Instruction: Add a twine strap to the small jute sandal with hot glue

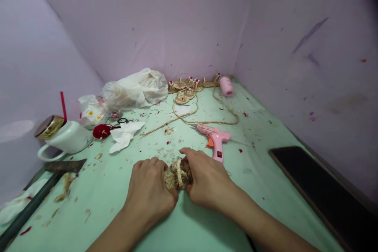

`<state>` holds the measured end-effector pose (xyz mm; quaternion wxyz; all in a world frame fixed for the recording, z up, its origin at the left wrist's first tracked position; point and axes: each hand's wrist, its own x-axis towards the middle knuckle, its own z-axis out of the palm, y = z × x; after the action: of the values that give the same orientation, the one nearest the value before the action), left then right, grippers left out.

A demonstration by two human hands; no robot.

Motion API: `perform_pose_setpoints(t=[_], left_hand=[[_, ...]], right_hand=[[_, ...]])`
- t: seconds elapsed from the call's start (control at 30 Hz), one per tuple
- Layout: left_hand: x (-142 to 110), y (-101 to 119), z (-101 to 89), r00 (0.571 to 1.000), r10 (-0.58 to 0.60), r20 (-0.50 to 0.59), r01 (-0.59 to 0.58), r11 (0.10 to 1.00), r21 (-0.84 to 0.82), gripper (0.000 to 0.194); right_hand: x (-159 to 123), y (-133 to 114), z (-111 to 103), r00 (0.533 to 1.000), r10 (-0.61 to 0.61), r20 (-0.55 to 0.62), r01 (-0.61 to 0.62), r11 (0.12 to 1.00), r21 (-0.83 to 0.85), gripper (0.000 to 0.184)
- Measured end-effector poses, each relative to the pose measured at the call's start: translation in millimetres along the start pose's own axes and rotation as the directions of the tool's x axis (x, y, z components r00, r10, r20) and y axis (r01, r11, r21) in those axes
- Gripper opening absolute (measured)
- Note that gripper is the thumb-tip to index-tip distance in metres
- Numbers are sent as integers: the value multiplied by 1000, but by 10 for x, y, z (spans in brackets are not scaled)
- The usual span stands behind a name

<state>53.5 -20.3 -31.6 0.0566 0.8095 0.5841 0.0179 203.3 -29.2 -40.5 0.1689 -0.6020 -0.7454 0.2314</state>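
A small woven rope piece, brownish with a pale braided band across it, is held between both hands near the table's front. My left hand is closed round its left end, the thumb low along the near side. On the opposite end, my right hand grips with fingers curled over the top and the thumb below. The fingers hide both ends of the piece. Just beyond my right hand lies a pink glue gun with an orange trigger, its nozzle pointing left.
A natural-fibre cord loops across the table toward several woven pieces by the wall. A pink thread spool stands there. At left are a white plastic bag, white mug and hammer; at right, a dark phone-like slab.
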Motion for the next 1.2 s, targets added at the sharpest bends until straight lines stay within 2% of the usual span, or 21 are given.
perform_pose_setpoints(t=[0.67, 0.77, 0.83, 0.9, 0.93, 1.0, 1.07, 1.13, 1.2], left_hand=[[14, 65, -26, 1000, 21, -17, -19, 996, 89, 16], [24, -19, -128, 997, 6, 81, -4, 1000, -18, 24], [51, -125, -206, 987, -25, 158, 57, 979, -197, 39], [96, -250, -248, 980, -60, 191, 140, 886, -441, 52], [125, -313, -247, 976, -69, 205, 176, 804, -568, 53], [187, -427, -209, 965, -111, 237, 257, 575, -776, 45], [251, -520, -150, 950, -124, 285, 311, 376, -873, 34], [312, -592, -109, 949, -154, 274, 308, 288, -907, 24], [364, -645, -98, 954, -197, 228, 278, 283, -918, 19]], right_hand=[[-26, -12, -7, 1000, 14, 13, -14, 1000, 12, 63], [-22, 35, 27, 998, -60, -4, 61, 996, 64, 65], [3, 83, 68, 992, -124, -28, 127, 981, 146, 69], [45, 135, 122, 980, -181, -85, 197, 944, 263, 74], [71, 160, 153, 972, -198, -123, 228, 916, 329, 75], [126, 204, 216, 962, -201, -186, 267, 845, 464, 74], [178, 237, 270, 968, -162, -190, 245, 760, 602, 71], [220, 251, 298, 983, -111, -147, 184, 666, 723, 67], [249, 241, 293, 992, -78, -97, 124, 567, 814, 62]])
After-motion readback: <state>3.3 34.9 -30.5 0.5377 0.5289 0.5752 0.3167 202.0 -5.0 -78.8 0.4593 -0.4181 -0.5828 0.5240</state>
